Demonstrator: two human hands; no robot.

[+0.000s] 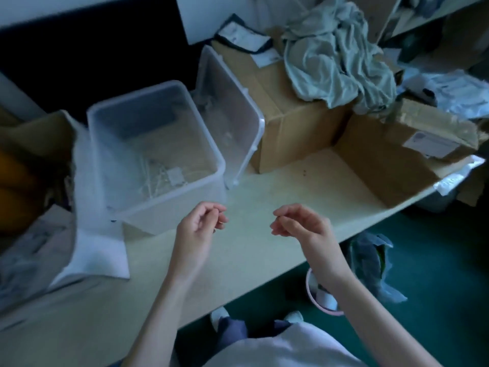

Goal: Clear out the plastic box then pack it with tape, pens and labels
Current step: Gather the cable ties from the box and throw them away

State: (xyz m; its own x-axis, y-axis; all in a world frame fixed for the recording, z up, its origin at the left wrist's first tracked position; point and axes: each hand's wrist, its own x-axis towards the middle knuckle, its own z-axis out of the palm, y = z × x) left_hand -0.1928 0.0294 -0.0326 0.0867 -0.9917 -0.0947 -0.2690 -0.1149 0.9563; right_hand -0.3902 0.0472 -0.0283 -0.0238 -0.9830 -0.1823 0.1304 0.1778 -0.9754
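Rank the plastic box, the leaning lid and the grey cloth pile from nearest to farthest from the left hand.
From the left hand:
1. Plastic box, just ahead, slightly left.
2. Lid, leaning on the box's right side.
3. Grey cloth pile, far right, on the cardboard carton.

On the table (264, 247), the plastic box (156, 154) sits at eleven o'clock from my hands. Its lid (230, 115) leans between it and the cardboard box (291, 107) at one o'clock.

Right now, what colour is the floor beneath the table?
Dark green floor, clearest in the head view.
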